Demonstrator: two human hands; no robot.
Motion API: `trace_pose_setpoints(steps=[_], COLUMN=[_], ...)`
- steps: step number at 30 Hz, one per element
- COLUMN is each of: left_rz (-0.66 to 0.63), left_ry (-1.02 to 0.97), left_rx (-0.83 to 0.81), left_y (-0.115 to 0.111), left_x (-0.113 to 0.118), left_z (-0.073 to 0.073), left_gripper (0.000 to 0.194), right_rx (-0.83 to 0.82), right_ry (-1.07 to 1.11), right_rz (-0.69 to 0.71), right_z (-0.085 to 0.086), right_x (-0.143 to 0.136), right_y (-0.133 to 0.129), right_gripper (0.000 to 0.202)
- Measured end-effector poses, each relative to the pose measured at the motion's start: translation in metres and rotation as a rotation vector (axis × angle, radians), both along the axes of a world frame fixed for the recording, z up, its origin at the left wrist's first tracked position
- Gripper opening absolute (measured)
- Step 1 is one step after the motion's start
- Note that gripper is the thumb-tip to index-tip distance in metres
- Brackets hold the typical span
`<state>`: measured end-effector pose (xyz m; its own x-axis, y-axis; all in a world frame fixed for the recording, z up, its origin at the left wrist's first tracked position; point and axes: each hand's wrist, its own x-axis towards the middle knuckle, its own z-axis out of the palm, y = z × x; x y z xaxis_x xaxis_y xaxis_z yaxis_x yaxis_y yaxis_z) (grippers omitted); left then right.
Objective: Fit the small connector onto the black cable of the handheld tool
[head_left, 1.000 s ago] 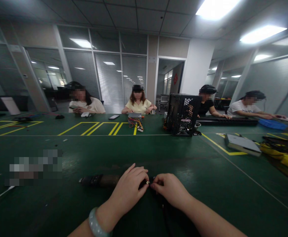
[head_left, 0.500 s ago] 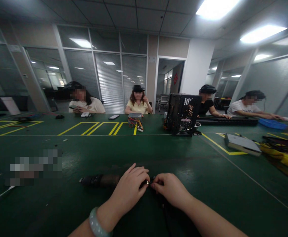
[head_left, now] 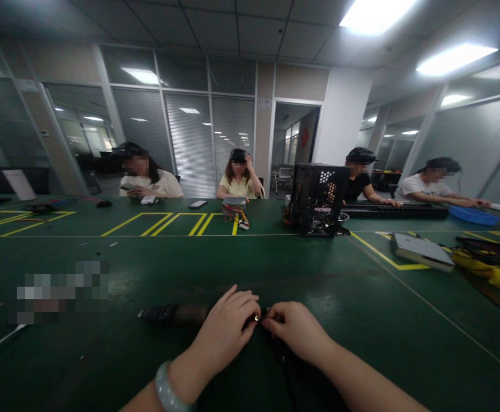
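A dark, slim electric screwdriver (head_left: 164,315) by its look, black with a brownish body, lies on the green table with its tip to the left. My left hand (head_left: 233,317) is closed over its right end, which it hides. Between my left thumb and index finger a small brass-coloured bit (head_left: 257,318) glints. Just to the right, my right hand (head_left: 297,329) pinches a dark end, largely covered by the fingers. A black cord (head_left: 283,359) runs down below it, dim against the table. The two hands' fingertips are close together but apart.
A black computer case (head_left: 318,200) stands across the table, with a power supply and wires (head_left: 235,207) left of it. At right are a grey flat box (head_left: 421,250) and a yellow-black bag (head_left: 499,269). A white cable (head_left: 1,339) lies at left. Several people sit opposite.
My hands stay almost in place, with the brass-coloured bit hardly shifted. Across the table, the person in the middle has raised a hand higher towards the head.
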<state>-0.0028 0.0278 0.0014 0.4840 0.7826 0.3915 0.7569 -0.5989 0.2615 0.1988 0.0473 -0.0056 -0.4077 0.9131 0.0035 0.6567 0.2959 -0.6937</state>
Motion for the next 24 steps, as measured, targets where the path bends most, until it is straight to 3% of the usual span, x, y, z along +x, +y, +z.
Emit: trace_pose_setpoints(steps=[20,24], left_rz=[0.043,-0.01], left_ry=[-0.03,-0.013], left_rx=[0.011,0.009], left_y=[-0.0001,0.0008], left_x=[0.0,-0.0002], left_z=[-0.001,-0.0031], left_gripper=[0.012,0.014], right_rx=[-0.017,-0.012], right_ry=[-0.005,0.001], right_rz=[-0.02,-0.008], right_z=[-0.0001,-0.0008], right_x=[-0.0008,-0.0006], right_y=[0.0008,0.001], right_gripper=[0.017,0.018])
